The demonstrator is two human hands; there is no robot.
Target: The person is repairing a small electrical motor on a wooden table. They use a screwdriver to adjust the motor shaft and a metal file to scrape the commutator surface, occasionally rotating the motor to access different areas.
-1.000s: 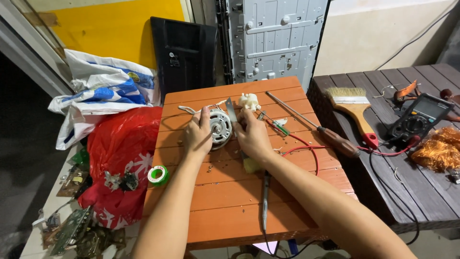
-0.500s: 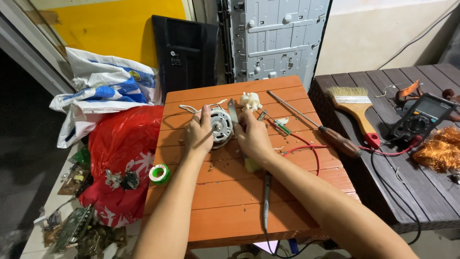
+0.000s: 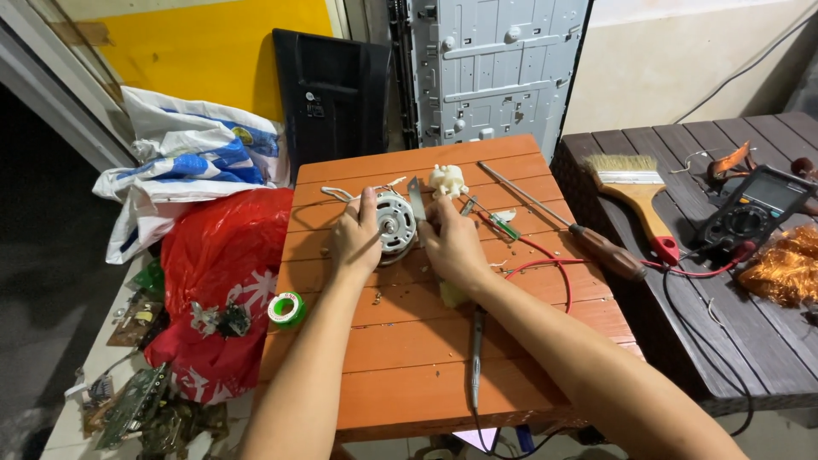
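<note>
A small round electric motor (image 3: 394,223) with a silver metal housing lies on the orange slatted table (image 3: 426,358). My left hand (image 3: 355,240) grips its left side. My right hand (image 3: 452,243) holds a flat metal blade (image 3: 416,200) against the motor's right edge. White wires (image 3: 345,192) trail from the motor toward the left. A white plastic part (image 3: 447,180) sits just beyond the motor. A pale yellow piece (image 3: 452,295) lies under my right wrist.
A long screwdriver (image 3: 567,223), a small green screwdriver (image 3: 492,220), a red wire (image 3: 545,264) and a soldering iron (image 3: 476,351) lie on the table. A green tape roll (image 3: 287,308) sits at its left edge. A paintbrush (image 3: 635,189) and a multimeter (image 3: 754,209) rest on the dark table.
</note>
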